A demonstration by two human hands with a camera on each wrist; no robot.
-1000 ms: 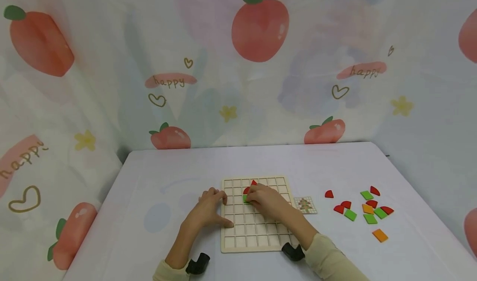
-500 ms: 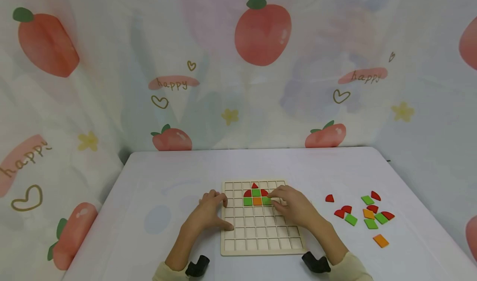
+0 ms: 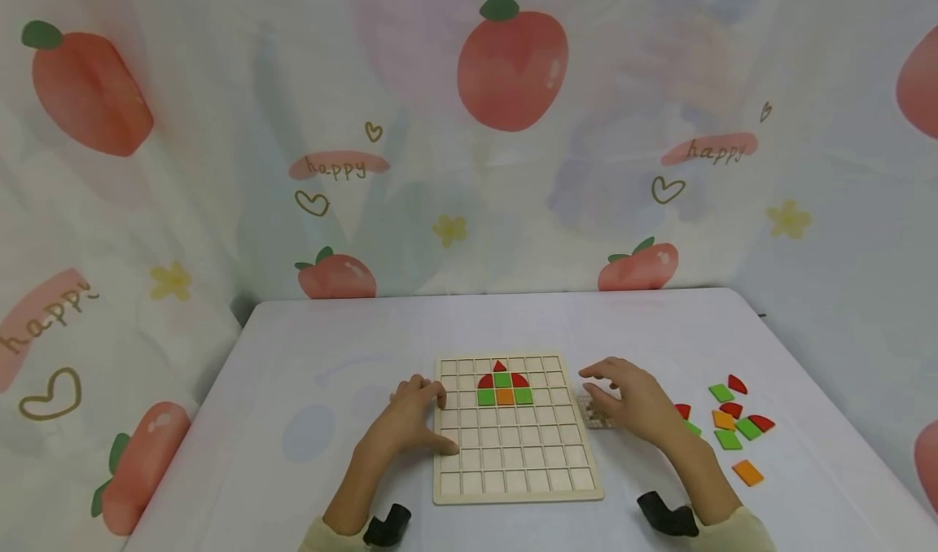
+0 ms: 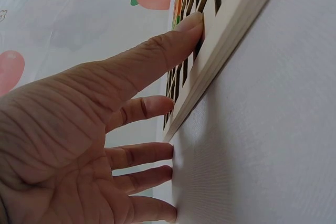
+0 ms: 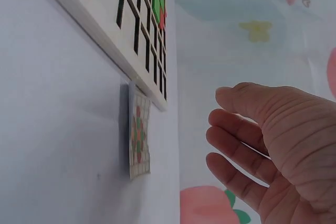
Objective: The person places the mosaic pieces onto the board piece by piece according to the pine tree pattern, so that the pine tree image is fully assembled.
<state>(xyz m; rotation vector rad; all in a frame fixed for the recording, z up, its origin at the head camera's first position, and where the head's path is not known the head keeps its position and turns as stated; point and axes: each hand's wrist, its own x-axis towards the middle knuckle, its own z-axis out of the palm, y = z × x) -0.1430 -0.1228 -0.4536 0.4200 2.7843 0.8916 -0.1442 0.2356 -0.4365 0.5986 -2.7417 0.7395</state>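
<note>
A pale wooden grid board (image 3: 516, 458) lies on the table, its upper rows holding a red triangle (image 3: 500, 366), red quarter-circles (image 3: 519, 380), green squares (image 3: 487, 396) and an orange square (image 3: 505, 396). My left hand (image 3: 410, 418) rests at the board's left edge, thumb and forefinger touching the frame, fingers spread. Off the board to the right, my right hand (image 3: 633, 401) hovers over a small pattern card (image 5: 139, 137), partly covering it in the head view. Its fingers are loosely bent, with nothing between them.
Right of my right hand lie several loose pieces: red quarter-circles (image 3: 737, 384), green squares (image 3: 729, 440) and orange squares (image 3: 748, 473). My forearm and hand hide some of them. A patterned cloth (image 3: 506, 210) hangs behind the table.
My right hand has let go of the pieces on the board and moved right, past the board's edge toward the loose pieces. The left hand has stayed in place.
</note>
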